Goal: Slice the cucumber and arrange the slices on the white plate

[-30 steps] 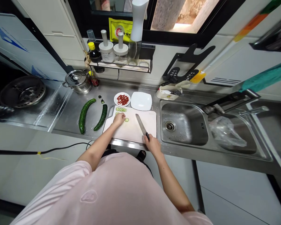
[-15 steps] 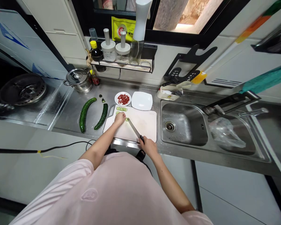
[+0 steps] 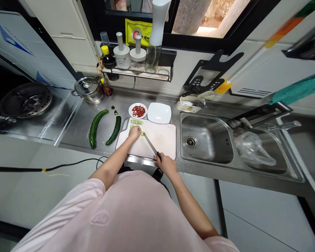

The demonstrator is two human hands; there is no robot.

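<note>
My right hand is wrapped round the black handle of a kitchen knife. The blade slants up and left across a white cutting board, and its tip meets a pale green cucumber slice. At that slice my left hand is closed, its fingertips on the slice's left side and partly hiding what lies beneath. Just behind the left hand, a row of cucumber slices overlaps on the board. Left of the board lie a shorter cucumber with its end cut and a longer whole cucumber.
Behind the board stand a plate of chopped red pieces and a white square plate. Cucumber ends lie near the shorter cucumber. A steel pot is at back left; a double sink borders the board's right.
Almost nothing differs. The knife tip and the cucumber slice have shifted very slightly, and both hands keep their places.
</note>
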